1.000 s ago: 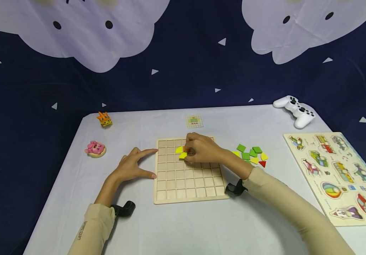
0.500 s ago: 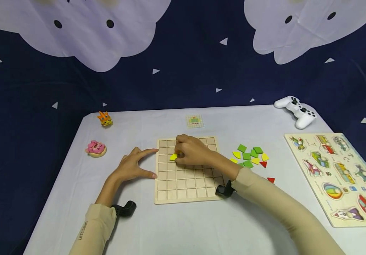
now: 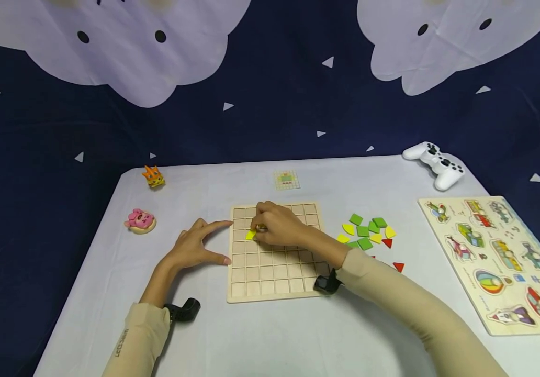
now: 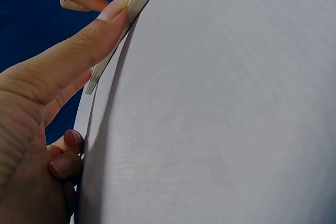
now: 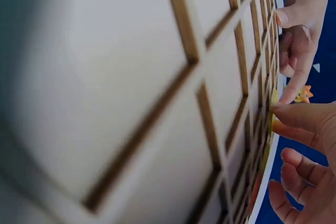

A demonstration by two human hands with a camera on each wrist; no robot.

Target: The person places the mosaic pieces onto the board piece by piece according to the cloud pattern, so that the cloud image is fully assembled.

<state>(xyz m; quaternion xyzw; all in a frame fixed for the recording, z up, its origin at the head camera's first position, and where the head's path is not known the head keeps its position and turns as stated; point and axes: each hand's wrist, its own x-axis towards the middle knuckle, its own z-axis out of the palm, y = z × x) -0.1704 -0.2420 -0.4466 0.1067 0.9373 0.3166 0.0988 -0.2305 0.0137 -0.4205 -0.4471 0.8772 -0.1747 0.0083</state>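
right hand [image 3: 277,225] pinches yellow piece [image 3: 250,235] at left part of grid board [image 3: 266,273]; left hand [image 3: 194,245] only touches board's left edge (no grasp); risk: piece may seat crookedly, if released before being aligned

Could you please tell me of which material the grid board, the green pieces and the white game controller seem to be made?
Grid board: probably wood, matt and pale; the right wrist view shows brown sides on its ridges.
Green pieces: painted wood or plastic; their flat, even colour leaves this open.
White game controller: most likely hard plastic, with smooth, rounded, moulded-looking grips.
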